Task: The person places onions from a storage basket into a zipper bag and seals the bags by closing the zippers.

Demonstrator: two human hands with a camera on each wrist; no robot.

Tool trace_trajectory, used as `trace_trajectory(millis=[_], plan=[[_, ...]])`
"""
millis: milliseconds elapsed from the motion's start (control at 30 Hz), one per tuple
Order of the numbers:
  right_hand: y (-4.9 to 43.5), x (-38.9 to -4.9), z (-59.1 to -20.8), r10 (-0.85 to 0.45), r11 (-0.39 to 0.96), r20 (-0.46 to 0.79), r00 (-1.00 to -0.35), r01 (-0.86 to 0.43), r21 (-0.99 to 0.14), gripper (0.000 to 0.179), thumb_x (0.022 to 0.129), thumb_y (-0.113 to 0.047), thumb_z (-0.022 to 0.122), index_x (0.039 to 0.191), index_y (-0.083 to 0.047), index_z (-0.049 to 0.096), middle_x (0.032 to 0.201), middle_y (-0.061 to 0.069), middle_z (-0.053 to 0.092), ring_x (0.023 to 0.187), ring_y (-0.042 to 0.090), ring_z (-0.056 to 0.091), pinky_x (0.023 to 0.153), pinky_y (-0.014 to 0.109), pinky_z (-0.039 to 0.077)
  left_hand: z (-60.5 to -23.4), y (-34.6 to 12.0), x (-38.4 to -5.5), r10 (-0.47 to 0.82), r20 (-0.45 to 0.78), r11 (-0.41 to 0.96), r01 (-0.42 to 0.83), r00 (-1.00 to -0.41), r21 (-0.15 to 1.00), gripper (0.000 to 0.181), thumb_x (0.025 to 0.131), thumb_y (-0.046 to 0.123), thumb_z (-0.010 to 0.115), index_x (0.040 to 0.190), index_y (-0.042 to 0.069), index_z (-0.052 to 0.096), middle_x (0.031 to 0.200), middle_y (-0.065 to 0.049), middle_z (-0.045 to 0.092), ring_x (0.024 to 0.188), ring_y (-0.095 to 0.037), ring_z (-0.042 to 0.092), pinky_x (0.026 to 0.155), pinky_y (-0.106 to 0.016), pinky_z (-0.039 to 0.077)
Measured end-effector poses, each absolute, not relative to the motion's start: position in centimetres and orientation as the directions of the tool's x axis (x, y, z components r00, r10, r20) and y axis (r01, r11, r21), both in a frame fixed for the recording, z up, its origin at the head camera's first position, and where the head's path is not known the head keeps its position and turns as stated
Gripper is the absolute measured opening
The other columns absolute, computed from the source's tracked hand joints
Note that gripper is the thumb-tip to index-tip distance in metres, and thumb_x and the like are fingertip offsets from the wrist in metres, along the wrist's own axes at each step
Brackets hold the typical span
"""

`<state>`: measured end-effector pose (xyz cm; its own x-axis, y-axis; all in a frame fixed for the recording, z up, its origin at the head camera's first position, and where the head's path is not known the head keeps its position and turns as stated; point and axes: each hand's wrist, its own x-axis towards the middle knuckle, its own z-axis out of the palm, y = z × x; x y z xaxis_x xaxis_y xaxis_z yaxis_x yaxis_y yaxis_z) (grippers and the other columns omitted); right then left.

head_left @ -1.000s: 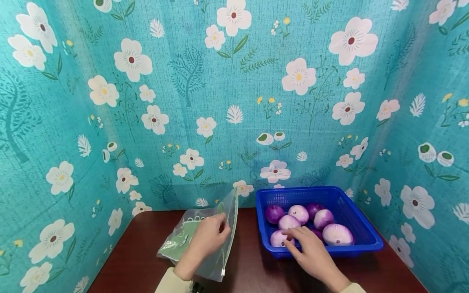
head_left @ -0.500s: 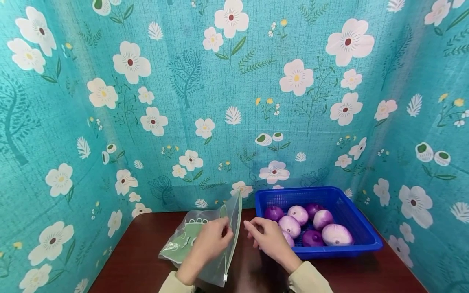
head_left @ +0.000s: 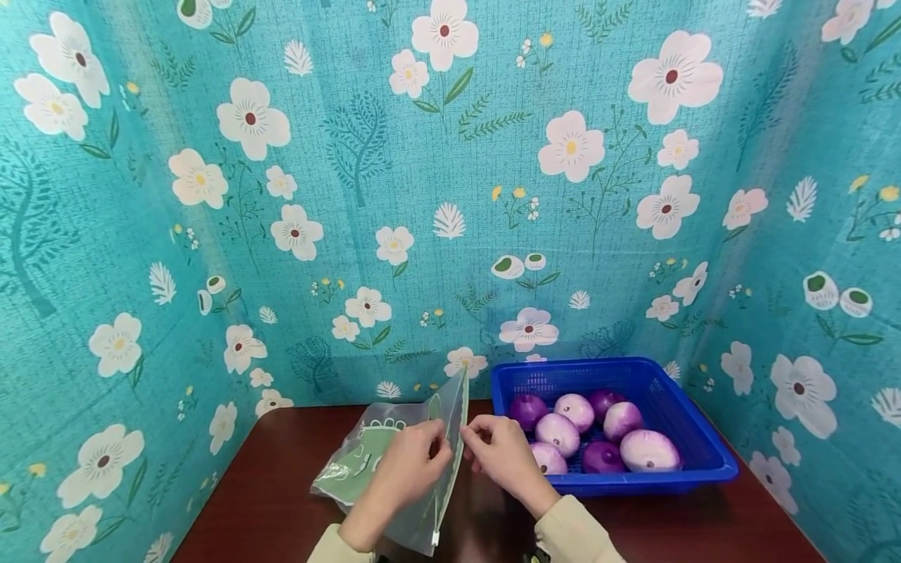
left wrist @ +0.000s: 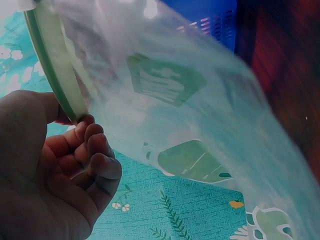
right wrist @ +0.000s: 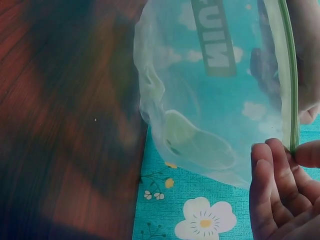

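Note:
A clear zip bag (head_left: 352, 463) with a green print is held tilted above the table, its zip edge towards the right. My left hand (head_left: 414, 460) pinches that edge between thumb and fingers, as the left wrist view shows on the green zip strip (left wrist: 55, 75). From the other side my right hand (head_left: 505, 460) pinches the strip too; thumb and fingertips meet on the bag mouth (right wrist: 289, 80) in the right wrist view. A white slider (head_left: 435, 538) sits at the strip's near end. Purple onions, such as a large pale one (head_left: 649, 451), lie beside my right hand.
A blue plastic basket (head_left: 693, 414) stands right of the bag and holds several onions. Both are on a dark reddish-brown table (head_left: 253, 500). Turquoise floral cloth (head_left: 422, 297) covers the back and both sides.
My right hand has moved left from above the onions in the basket to the bag's zip edge and now pinches it. The left hand keeps its grip, shifting slightly right with the bag.

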<state>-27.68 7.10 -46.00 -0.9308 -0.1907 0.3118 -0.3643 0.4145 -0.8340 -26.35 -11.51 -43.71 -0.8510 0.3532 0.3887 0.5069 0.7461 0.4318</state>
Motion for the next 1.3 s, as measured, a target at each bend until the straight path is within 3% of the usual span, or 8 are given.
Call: trace_trajectory(millis=[200, 433, 767, 967, 1300], plan=[[7.4, -27.7, -46.1, -0.169, 0.41, 0.338, -0.926, -0.378, -0.83, 0.026, 0.098, -0.017, 0.067, 0.073, -0.014, 0.068, 0.062, -0.002, 0.067, 0.049, 0.018, 0.066, 0.047, 0.025, 0.051, -43.8, -11.7, -26.5, 0.35, 0.411, 0.749, 0.515, -0.842, 0.417, 0.024, 0.091, 0.011, 0.065, 0.073, 0.019, 0.051, 0.062, 0.01, 0.042, 0.054, -0.002, 0.037, 0.05, -0.02, 0.031], [7.6, -27.7, -46.3, -0.147, 0.449, 0.343, -0.928, -0.372, -0.813, 0.026, 0.097, -0.015, 0.068, 0.071, -0.015, 0.068, 0.06, -0.005, 0.067, 0.047, 0.006, 0.062, 0.05, 0.023, 0.052, -43.6, -12.1, -26.7, 0.34, 0.458, 0.77, 0.523, -0.821, 0.366, 0.023, 0.089, 0.011, 0.067, 0.073, 0.019, 0.051, 0.063, 0.01, 0.043, 0.055, -0.002, 0.037, 0.051, -0.019, 0.032], [8.5, -27.5, -46.9, -0.114, 0.502, 0.351, -0.929, -0.359, -0.787, 0.028, 0.094, -0.013, 0.069, 0.067, -0.015, 0.066, 0.056, -0.007, 0.064, 0.044, 0.0, 0.058, 0.048, 0.021, 0.05, -42.0, -13.3, -27.0, 0.293, 0.612, 0.833, 0.51, -0.734, 0.214, 0.03, 0.084, 0.01, 0.07, 0.068, 0.018, 0.046, 0.059, 0.01, 0.034, 0.05, -0.002, 0.029, 0.048, -0.02, 0.027], [9.0, -27.5, -47.4, -0.093, 0.507, 0.345, -0.934, -0.343, -0.791, 0.027, 0.093, -0.012, 0.069, 0.067, -0.014, 0.066, 0.056, -0.006, 0.065, 0.043, 0.0, 0.057, 0.048, 0.021, 0.05, -41.1, -14.0, -26.9, 0.29, 0.656, 0.891, 0.448, -0.697, 0.082, 0.027, 0.084, 0.015, 0.073, 0.07, 0.018, 0.05, 0.058, 0.008, 0.036, 0.05, -0.005, 0.032, 0.049, -0.021, 0.03], [10.0, -27.5, -48.3, -0.077, 0.533, 0.298, -0.952, -0.292, -0.794, 0.022, 0.089, -0.008, 0.066, 0.067, -0.01, 0.066, 0.054, -0.005, 0.063, 0.043, 0.004, 0.058, 0.046, 0.023, 0.051, -40.0, -15.7, -26.6, 0.213, 0.679, 0.924, 0.37, -0.703, 0.093, 0.027, 0.084, 0.014, 0.08, 0.073, 0.014, 0.054, 0.059, 0.005, 0.04, 0.049, -0.006, 0.035, 0.049, -0.021, 0.038]])
